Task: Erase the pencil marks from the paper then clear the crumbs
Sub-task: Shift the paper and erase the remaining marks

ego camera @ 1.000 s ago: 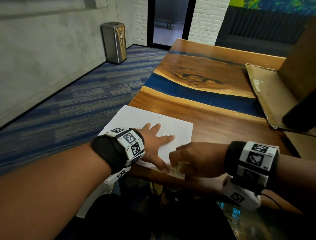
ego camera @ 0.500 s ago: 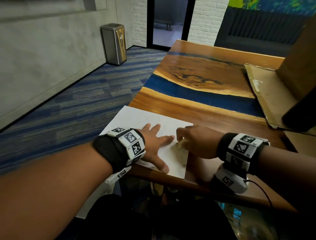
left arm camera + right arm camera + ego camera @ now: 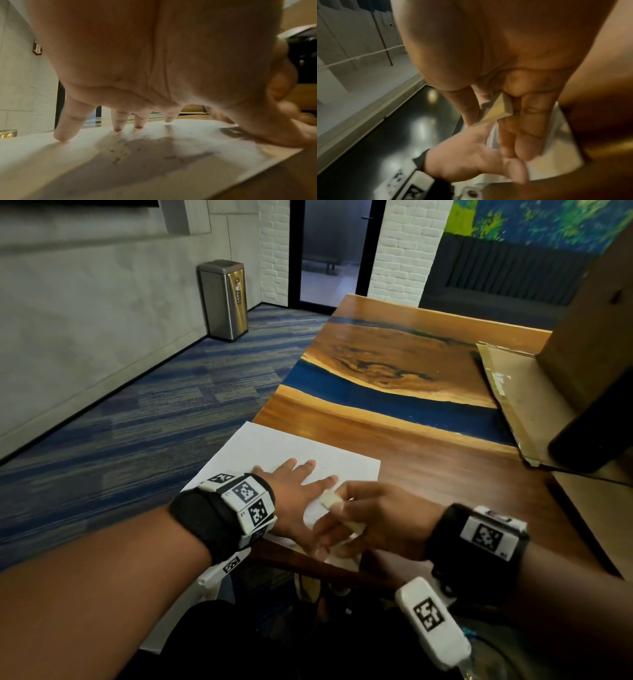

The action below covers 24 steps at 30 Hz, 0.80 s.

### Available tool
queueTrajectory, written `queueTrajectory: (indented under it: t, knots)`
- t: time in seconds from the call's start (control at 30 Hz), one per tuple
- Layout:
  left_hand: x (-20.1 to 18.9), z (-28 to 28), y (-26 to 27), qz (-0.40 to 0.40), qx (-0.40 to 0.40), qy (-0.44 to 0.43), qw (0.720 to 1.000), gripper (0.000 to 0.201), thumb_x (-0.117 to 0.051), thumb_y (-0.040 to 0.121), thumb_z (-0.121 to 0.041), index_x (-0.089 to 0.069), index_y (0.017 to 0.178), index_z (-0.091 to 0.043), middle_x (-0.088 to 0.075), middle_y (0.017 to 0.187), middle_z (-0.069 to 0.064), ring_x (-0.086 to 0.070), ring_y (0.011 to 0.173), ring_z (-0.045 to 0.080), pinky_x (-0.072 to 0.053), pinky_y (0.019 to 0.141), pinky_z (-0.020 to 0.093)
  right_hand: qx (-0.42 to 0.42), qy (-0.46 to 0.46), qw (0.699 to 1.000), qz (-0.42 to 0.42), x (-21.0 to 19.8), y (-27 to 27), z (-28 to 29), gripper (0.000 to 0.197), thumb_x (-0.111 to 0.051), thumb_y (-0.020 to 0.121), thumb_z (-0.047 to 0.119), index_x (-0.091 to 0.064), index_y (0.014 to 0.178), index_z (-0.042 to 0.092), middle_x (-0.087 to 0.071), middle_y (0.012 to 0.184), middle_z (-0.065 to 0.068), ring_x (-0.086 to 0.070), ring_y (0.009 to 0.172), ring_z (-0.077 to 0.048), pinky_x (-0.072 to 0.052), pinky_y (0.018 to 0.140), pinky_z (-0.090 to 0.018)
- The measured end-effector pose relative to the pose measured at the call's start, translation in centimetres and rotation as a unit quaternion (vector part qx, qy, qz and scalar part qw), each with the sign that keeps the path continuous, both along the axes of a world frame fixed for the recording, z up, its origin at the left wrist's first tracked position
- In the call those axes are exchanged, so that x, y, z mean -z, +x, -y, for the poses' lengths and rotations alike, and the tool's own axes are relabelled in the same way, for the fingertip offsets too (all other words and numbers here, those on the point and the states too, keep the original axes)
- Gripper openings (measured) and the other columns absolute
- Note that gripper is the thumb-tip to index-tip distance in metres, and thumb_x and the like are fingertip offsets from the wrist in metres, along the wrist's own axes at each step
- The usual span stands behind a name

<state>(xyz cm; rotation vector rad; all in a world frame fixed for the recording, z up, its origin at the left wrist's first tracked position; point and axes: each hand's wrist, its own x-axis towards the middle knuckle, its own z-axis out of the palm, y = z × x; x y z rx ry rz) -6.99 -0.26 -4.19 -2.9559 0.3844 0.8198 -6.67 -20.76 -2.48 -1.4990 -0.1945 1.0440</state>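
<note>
The wooden table (image 3: 428,474) carries the paper (image 3: 274,450) at its near corner, under both hands, where the person can lean on it. The left hand (image 3: 291,494) lies flat on the sheet with fingers (image 3: 118,121) straight and spread, tips pressing down and gripping nothing, likely to keep the sheet from sliding. Just beside its thumb, the right hand (image 3: 373,518) hangs over the sheet's near right corner, thumb and forefinger pinching the eraser (image 3: 496,111) while the other fingers stretch loosely downward, apparently poised to sweep. Beneath the left palm and just short of its fingertips lie the crumbs (image 3: 120,148), scattered dark flecks not yet cleared. Pencil marks are too faint to confirm.
</note>
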Motion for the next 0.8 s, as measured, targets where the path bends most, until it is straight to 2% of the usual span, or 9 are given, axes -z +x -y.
queueTrajectory:
  t: [0.07, 0.13, 0.2, 0.27, 0.33, 0.43, 0.53, 0.6, 0.8]
  knots:
    - [0.1, -0.1, -0.2, -0.001, 0.003, 0.004, 1.000, 0.133, -0.066, 0.060, -0.090, 0.017, 0.155, -0.050, 0.025, 0.168, -0.006, 0.017, 0.156, 0.026, -0.014, 0.115, 0.074, 0.017, 0.026, 0.999, -0.010, 0.9, -0.2, -0.4, 0.008, -0.048, 0.102, 0.006, -0.052, 0.108, 0.003, -0.063, 0.121, -0.034, -0.066, 0.104, -0.043, -0.055, 0.089, -0.050]
    - [0.1, -0.3, -0.6, 0.002, 0.004, 0.009, 1.000, 0.131, -0.064, 0.060, -0.092, 0.014, 0.156, -0.049, 0.024, 0.168, -0.007, 0.017, 0.156, 0.026, -0.013, 0.116, 0.073, 0.128, 0.025, 0.991, 0.014, 1.0, 1.2, -0.2, 0.008, -0.048, 0.102, 0.005, -0.052, 0.109, 0.003, -0.062, 0.124, -0.034, -0.065, 0.110, -0.045, -0.056, 0.091, -0.052]
    - [0.1, -0.6, -0.7, 0.003, 0.005, 0.012, 1.000, 0.130, -0.064, 0.059, -0.093, 0.012, 0.156, -0.051, 0.022, 0.169, -0.007, 0.016, 0.156, 0.026, -0.011, 0.117, 0.072, 0.231, -0.025, 0.968, 0.095, 0.4, 3.0, 0.5, 0.006, -0.051, 0.101, 0.009, -0.054, 0.105, 0.006, -0.062, 0.125, -0.028, -0.065, 0.111, -0.042, -0.056, 0.092, -0.051]
    - [-0.2, -0.7, -0.7, 0.001, 0.001, 0.010, 1.000, 0.127, -0.060, 0.060, -0.095, 0.009, 0.157, -0.050, 0.020, 0.169, -0.007, 0.015, 0.156, 0.026, -0.008, 0.118, 0.071, 0.248, -0.101, 0.947, 0.178, -0.4, 4.3, 1.5, 0.009, -0.056, 0.101, 0.017, -0.056, 0.106, 0.010, -0.064, 0.119, -0.021, -0.066, 0.099, -0.033, -0.057, 0.082, -0.044]
    - [-0.8, -0.5, -0.6, 0.000, -0.009, 0.001, 1.000, 0.123, -0.056, 0.062, -0.096, 0.005, 0.158, -0.049, 0.018, 0.170, -0.006, 0.015, 0.156, 0.026, -0.005, 0.119, 0.070, 0.205, -0.144, 0.943, 0.220, -0.8, 4.9, 2.4, 0.010, -0.058, 0.099, 0.019, -0.060, 0.105, 0.011, -0.064, 0.105, -0.016, -0.063, 0.088, -0.027, -0.056, 0.073, -0.040]
    - [-1.0, 0.5, -0.5, 0.012, 0.005, -0.009, 1.000, 0.121, -0.057, 0.066, -0.093, 0.005, 0.159, -0.047, 0.017, 0.170, -0.005, 0.017, 0.156, 0.025, -0.002, 0.121, 0.067, 0.050, -0.224, 0.923, 0.309, -1.0, 4.7, 2.6, 0.008, -0.058, 0.099, 0.018, -0.064, 0.104, 0.015, -0.064, 0.093, -0.010, -0.062, 0.082, -0.024, -0.057, 0.073, -0.039]
    - [-0.2, 1.5, -0.3, 0.022, 0.024, -0.011, 0.999, 0.123, -0.057, 0.066, -0.093, 0.006, 0.159, -0.045, 0.017, 0.171, -0.004, 0.013, 0.157, 0.027, -0.007, 0.121, 0.067, -0.137, -0.351, 0.814, 0.442, -0.6, 4.4, 1.8, 0.018, -0.053, 0.101, 0.021, -0.058, 0.117, 0.024, -0.064, 0.103, 0.002, -0.062, 0.093, -0.020, -0.053, 0.076, -0.030]
    - [0.2, 1.5, -0.3, 0.026, 0.023, -0.011, 0.999, 0.122, -0.056, 0.065, -0.094, 0.006, 0.159, -0.046, 0.019, 0.170, -0.003, 0.012, 0.157, 0.028, -0.009, 0.120, 0.067, -0.173, -0.391, 0.758, 0.493, -0.2, 4.0, 1.2, 0.024, -0.051, 0.100, 0.024, -0.052, 0.124, 0.027, -0.060, 0.116, 0.000, -0.058, 0.100, -0.020, -0.052, 0.087, -0.035]
    - [0.6, 1.0, 0.1, 0.006, 0.017, -0.020, 1.000, 0.126, -0.058, 0.061, -0.096, 0.011, 0.156, -0.050, 0.024, 0.169, -0.005, 0.018, 0.156, 0.030, -0.006, 0.120, 0.069, -0.350, -0.328, 0.738, 0.475, -1.0, 0.9, 0.4, 0.021, -0.055, 0.099, 0.029, -0.056, 0.119, 0.025, -0.059, 0.120, 0.002, -0.057, 0.105, -0.016, -0.050, 0.092, -0.034]
